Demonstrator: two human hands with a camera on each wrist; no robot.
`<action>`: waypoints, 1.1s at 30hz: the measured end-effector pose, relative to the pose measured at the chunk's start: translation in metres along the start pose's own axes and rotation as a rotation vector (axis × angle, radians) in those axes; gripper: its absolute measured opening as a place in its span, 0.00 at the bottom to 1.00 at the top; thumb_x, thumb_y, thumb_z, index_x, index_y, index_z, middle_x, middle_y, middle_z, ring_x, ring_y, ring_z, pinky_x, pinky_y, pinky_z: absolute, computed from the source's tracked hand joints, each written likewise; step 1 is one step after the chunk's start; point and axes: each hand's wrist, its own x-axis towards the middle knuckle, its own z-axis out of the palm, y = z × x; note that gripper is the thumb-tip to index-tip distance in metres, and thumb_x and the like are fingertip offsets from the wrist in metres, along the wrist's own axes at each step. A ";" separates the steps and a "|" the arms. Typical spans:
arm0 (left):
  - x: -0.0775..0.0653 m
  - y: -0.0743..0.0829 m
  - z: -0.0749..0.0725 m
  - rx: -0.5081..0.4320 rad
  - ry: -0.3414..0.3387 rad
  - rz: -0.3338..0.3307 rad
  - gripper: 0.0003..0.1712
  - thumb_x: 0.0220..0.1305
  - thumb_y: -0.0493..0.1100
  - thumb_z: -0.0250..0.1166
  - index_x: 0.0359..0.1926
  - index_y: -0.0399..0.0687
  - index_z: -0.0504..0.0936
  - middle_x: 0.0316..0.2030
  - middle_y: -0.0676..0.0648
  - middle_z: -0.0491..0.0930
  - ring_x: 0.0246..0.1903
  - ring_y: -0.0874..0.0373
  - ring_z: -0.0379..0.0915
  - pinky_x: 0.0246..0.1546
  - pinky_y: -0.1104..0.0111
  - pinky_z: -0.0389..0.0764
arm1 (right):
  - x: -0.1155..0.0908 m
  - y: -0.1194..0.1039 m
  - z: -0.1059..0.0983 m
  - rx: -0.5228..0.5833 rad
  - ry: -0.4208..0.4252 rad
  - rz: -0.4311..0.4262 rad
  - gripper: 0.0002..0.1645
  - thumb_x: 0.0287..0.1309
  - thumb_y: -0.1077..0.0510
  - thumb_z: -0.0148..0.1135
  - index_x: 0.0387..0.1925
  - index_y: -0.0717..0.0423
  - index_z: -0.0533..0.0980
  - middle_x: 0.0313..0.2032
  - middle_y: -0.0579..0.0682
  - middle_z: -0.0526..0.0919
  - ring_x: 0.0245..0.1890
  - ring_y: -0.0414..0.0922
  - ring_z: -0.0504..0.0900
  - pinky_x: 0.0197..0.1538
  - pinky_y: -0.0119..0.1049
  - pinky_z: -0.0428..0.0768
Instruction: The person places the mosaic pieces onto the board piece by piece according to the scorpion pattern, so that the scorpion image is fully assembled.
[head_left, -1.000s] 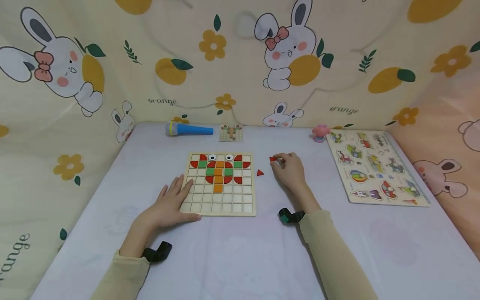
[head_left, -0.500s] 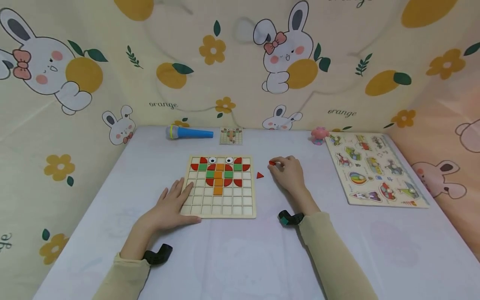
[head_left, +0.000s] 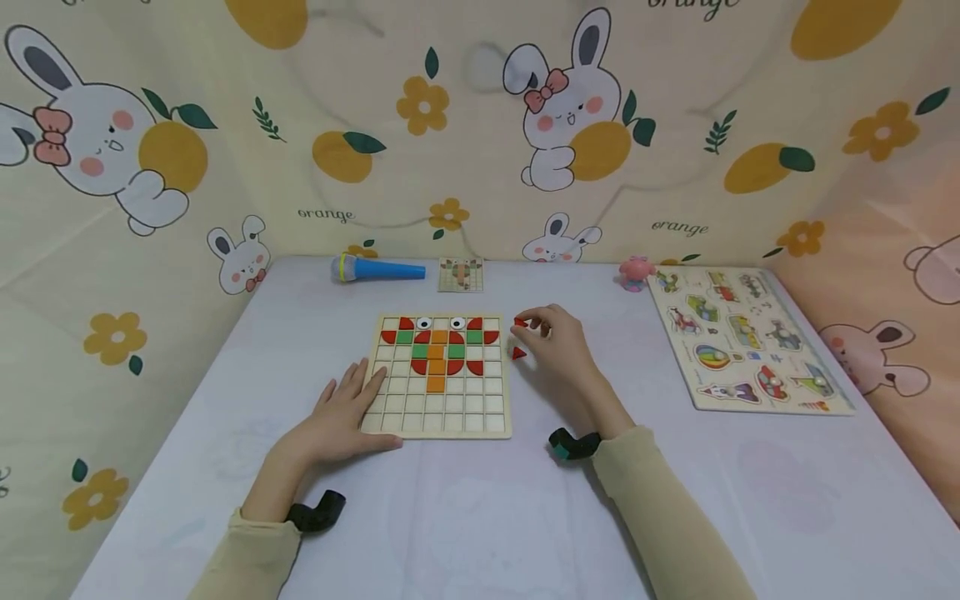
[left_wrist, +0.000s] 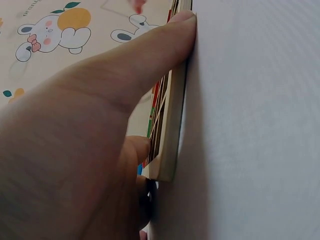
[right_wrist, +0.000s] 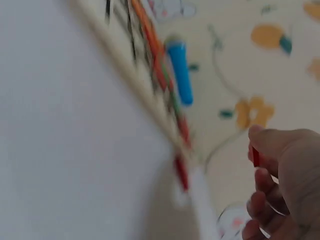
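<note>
A wooden grid board [head_left: 450, 434] lies on the white table, with red quarter-rounds, green and orange squares and two eye pieces in its upper cells. My left hand [head_left: 337, 421] rests at its near left corner, fingers spread over the left side; in the left wrist view the thumb [left_wrist: 170, 37] lies along the near edge. To the right of the board, my right hand [head_left: 558, 342] pinches a small red piece [right_wrist: 256, 157] between thumb and fingertips, beside the upper right rim. Just below those fingertips a red triangle [head_left: 519, 353] lies on the table.
Behind the board are a blue toy microphone [head_left: 386, 270] and a small picture card [head_left: 461, 275]. Farther right stand a pink figurine [head_left: 636, 273] and a knobbed picture puzzle board [head_left: 753, 342]. A printed cloth [head_left: 465, 125] hangs along the back.
My right hand has moved left toward the board with the red piece in its fingertips. The left hand stays at the board's corner. The head view has tilted slightly.
</note>
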 end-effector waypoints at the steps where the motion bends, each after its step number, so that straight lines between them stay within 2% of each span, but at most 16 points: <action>1: 0.000 0.000 0.000 0.002 0.002 0.001 0.70 0.58 0.72 0.72 0.86 0.42 0.47 0.85 0.32 0.35 0.84 0.33 0.27 0.80 0.36 0.33 | -0.001 -0.008 0.002 0.002 -0.020 -0.021 0.17 0.71 0.52 0.70 0.54 0.58 0.86 0.40 0.53 0.79 0.39 0.50 0.73 0.40 0.39 0.70; 4: 0.000 0.000 0.000 0.007 0.011 0.005 0.70 0.58 0.72 0.72 0.85 0.41 0.48 0.84 0.31 0.36 0.83 0.32 0.29 0.80 0.35 0.34 | -0.006 -0.031 0.012 0.005 -0.102 -0.115 0.16 0.69 0.53 0.72 0.52 0.58 0.87 0.39 0.52 0.80 0.38 0.49 0.74 0.39 0.39 0.71; 7: -0.001 0.000 -0.002 0.014 0.014 0.007 0.70 0.58 0.72 0.72 0.85 0.40 0.49 0.84 0.30 0.36 0.83 0.31 0.29 0.79 0.34 0.35 | -0.013 -0.048 0.029 -0.009 -0.225 -0.204 0.15 0.68 0.53 0.73 0.51 0.57 0.87 0.37 0.49 0.81 0.37 0.46 0.74 0.38 0.36 0.73; 10: -0.002 0.000 -0.003 0.017 0.011 0.006 0.70 0.58 0.73 0.72 0.85 0.41 0.49 0.84 0.30 0.36 0.83 0.30 0.29 0.79 0.34 0.35 | -0.022 -0.058 0.045 -0.029 -0.336 -0.251 0.16 0.67 0.52 0.74 0.51 0.55 0.87 0.37 0.46 0.81 0.38 0.44 0.75 0.40 0.33 0.75; 13: -0.002 0.000 -0.003 0.017 0.012 0.005 0.70 0.58 0.73 0.72 0.85 0.41 0.49 0.84 0.30 0.36 0.83 0.30 0.30 0.79 0.34 0.35 | -0.029 -0.061 0.058 -0.038 -0.393 -0.268 0.15 0.67 0.51 0.74 0.50 0.55 0.87 0.38 0.45 0.81 0.39 0.42 0.76 0.41 0.32 0.77; 18: -0.003 0.001 -0.004 0.008 0.004 0.007 0.70 0.59 0.73 0.72 0.85 0.41 0.48 0.84 0.30 0.36 0.83 0.31 0.29 0.80 0.35 0.35 | -0.036 -0.055 0.074 -0.077 -0.406 -0.316 0.15 0.67 0.50 0.74 0.51 0.51 0.87 0.34 0.42 0.79 0.35 0.40 0.74 0.41 0.34 0.75; 23: -0.002 0.001 -0.002 0.017 0.016 0.014 0.69 0.59 0.73 0.72 0.85 0.41 0.48 0.84 0.30 0.36 0.83 0.31 0.29 0.80 0.34 0.35 | -0.038 -0.047 0.079 -0.092 -0.386 -0.358 0.17 0.66 0.48 0.74 0.53 0.48 0.87 0.34 0.40 0.78 0.34 0.40 0.73 0.42 0.36 0.74; 29: -0.003 0.001 0.001 0.018 0.033 0.020 0.69 0.58 0.72 0.72 0.85 0.41 0.49 0.84 0.29 0.37 0.83 0.31 0.30 0.79 0.34 0.36 | -0.039 -0.043 0.080 -0.068 -0.358 -0.392 0.09 0.69 0.52 0.70 0.47 0.47 0.88 0.33 0.40 0.79 0.33 0.39 0.74 0.40 0.35 0.74; 33: -0.003 0.002 0.003 0.014 0.036 0.017 0.69 0.58 0.73 0.72 0.85 0.41 0.49 0.84 0.29 0.37 0.83 0.31 0.30 0.79 0.34 0.36 | -0.041 -0.042 0.082 -0.074 -0.337 -0.415 0.07 0.69 0.53 0.71 0.45 0.48 0.88 0.33 0.40 0.79 0.32 0.39 0.74 0.38 0.34 0.75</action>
